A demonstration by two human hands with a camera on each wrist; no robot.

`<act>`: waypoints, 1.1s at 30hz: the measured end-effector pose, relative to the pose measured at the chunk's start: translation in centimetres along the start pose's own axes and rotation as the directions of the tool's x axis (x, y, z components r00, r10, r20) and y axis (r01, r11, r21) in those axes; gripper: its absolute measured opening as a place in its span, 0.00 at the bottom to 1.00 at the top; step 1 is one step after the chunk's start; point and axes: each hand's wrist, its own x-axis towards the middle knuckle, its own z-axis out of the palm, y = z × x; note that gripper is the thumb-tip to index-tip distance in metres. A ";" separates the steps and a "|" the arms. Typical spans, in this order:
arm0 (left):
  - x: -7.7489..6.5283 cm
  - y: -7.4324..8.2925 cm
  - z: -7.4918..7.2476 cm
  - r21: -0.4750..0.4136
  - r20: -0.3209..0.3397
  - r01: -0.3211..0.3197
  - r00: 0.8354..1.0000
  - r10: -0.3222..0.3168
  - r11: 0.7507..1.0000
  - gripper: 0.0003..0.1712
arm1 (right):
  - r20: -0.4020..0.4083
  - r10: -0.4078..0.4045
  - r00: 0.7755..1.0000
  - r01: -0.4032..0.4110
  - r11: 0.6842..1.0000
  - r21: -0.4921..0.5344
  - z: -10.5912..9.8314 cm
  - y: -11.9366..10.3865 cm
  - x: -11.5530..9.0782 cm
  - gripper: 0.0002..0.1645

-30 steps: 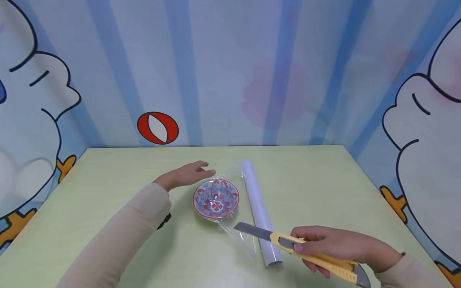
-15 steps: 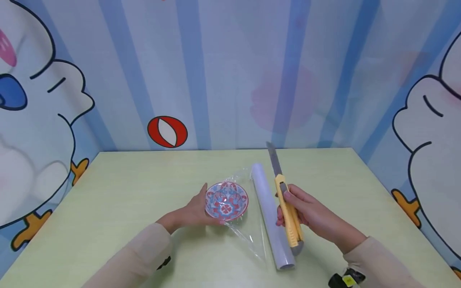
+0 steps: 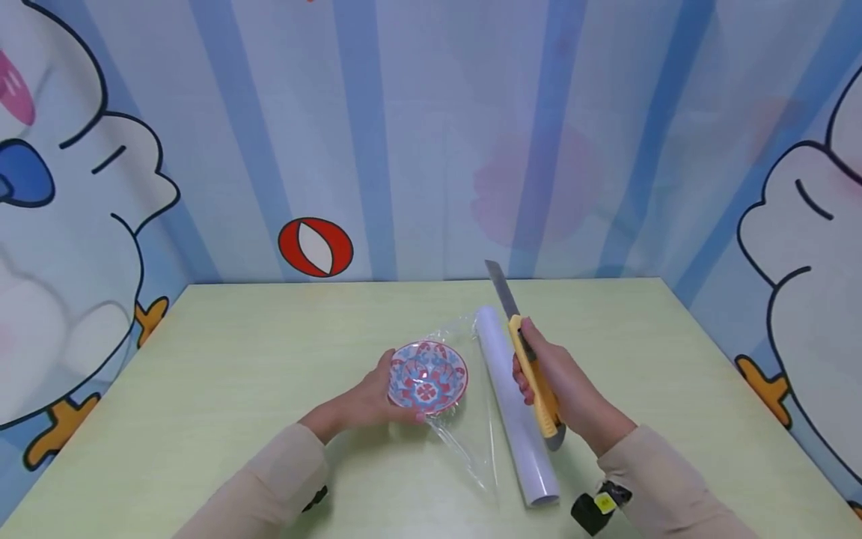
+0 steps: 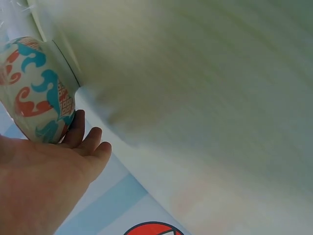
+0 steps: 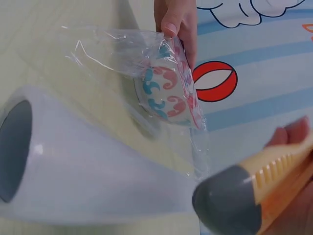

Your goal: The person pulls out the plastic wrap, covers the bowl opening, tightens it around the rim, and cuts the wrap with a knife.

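A patterned red, blue and white bowl is held at its left side by my left hand, the thumb near the front rim. In the left wrist view, the fingers curl along the bowl's patterned outside. Clear plastic wrap clings to the bowl and stretches right to a pale roll. My right hand grips a large yellow utility knife above the roll. Its long grey blade points away, up and slightly left. The right wrist view shows the knife's grey butt end.
A pale green table carries everything. Behind it stands a blue striped backdrop with a printed red ball. Large printed cartoon figures flank the table on both sides. A black wrist camera sits on the right sleeve.
My left hand came down from beyond the bowl and took hold of its left side. My right hand swung the knife from pointing left to pointing away and moved it over the roll.
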 end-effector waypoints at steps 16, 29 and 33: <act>-0.4 0.2 0.0 0.027 0.003 0.065 0.998 -0.065 0.998 0.72 | -0.139 0.026 0.990 -0.011 0.994 0.107 -0.3 0.8 -0.4 0.29; -0.3 0.4 0.1 0.005 0.001 0.043 0.999 -0.043 0.999 0.68 | -0.005 0.006 1.000 -0.005 0.992 0.128 -0.8 1.0 -1.0 0.21; -0.3 0.3 0.1 0.003 0.004 0.045 0.999 -0.045 0.999 0.68 | 0.020 -0.013 1.000 0.010 0.989 0.148 -0.9 1.0 -1.1 0.28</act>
